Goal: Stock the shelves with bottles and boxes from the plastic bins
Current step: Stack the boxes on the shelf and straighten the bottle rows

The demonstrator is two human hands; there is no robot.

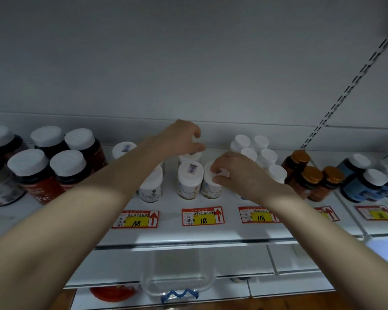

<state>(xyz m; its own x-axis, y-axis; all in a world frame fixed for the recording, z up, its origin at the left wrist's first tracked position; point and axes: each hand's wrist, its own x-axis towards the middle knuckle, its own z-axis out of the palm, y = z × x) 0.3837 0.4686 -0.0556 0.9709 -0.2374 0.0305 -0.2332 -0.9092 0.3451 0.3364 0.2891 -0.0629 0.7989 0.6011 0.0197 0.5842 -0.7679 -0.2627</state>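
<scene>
Bottles [189, 177] crowd the white shelf [188, 233] against a grey wall [188, 63].

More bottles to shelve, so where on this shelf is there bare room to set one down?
Bare: the front strip of the white shelf between the bottle rows and the red-and-yellow price tags, and the back gap between the left hand and the small all-white bottles. Crowded: dark white-capped jars left, amber gold-capped bottles right.

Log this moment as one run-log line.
step: shelving bottles | left hand: grips rear bottle cap | right hand: grips front-right bottle cap | clear bin: below shelf
</scene>
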